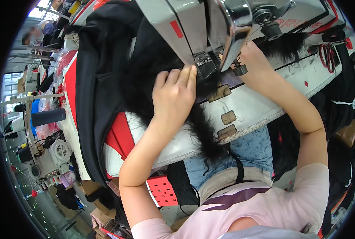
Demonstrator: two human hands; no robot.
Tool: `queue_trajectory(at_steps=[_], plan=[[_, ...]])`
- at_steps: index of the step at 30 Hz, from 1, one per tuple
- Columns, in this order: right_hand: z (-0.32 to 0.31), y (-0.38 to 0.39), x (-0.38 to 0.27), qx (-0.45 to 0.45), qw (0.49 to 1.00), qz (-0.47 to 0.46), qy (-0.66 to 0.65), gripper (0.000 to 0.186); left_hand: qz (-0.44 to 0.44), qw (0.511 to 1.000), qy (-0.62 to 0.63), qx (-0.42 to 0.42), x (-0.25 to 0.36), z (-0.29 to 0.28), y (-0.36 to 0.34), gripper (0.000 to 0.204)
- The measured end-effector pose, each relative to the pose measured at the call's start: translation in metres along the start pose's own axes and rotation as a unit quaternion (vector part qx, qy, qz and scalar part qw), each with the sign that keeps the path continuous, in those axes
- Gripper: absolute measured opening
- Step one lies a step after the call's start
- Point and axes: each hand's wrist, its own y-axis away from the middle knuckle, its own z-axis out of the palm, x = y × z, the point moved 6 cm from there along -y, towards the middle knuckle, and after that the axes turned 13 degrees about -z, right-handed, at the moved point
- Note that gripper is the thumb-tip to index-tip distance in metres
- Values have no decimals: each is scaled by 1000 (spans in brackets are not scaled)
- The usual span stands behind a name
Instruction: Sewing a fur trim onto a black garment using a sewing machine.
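A white sewing machine (173,28) stands over black fabric (98,71) with black fur trim (205,141). My left hand (174,91) is closed on that fabric and fur, its curled fingers pressed together just left of the presser foot (203,59). My right hand (255,63) reaches in from the right behind the needle area and chrome part; its fingertips are hidden, so I cannot see what it holds. More black fur (281,46) lies beyond it along the machine bed. A red fabric piece (119,133) shows under the black fabric on the white table (279,111).
Red-handled scissors (327,57) lie at the table's right end. A red perforated panel (161,191) is below the table. Another machine with a motor (60,153) stands at left. A co-worker (36,38) is at upper left. Cardboard boxes (347,131) sit at right.
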Motion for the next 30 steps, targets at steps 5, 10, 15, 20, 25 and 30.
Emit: queue_trajectory(at_steps=[5,10,15,20,25,30], plan=[[-7,-3,-2,-3,1000,17,13,4,-22,999,-42,-6,-2,-5,-6,21],[2,-3,4,-64,997,-11,38,4,-39,999,-27,7,-7,0,-7,20],[-3,-1,8,-28,997,-52,-48,10,-77,994,-49,-55,-12,1,6,33],[-12,7,-11,-117,988,-85,-55,29,-35,995,-51,-73,3,-16,17,37],[-17,-7,-28,-98,978,-121,-140,52,-9,996,-50,-68,7,-17,14,36],[9,-7,-24,-220,948,-40,-227,50,-24,991,-79,-107,-3,-30,10,43]])
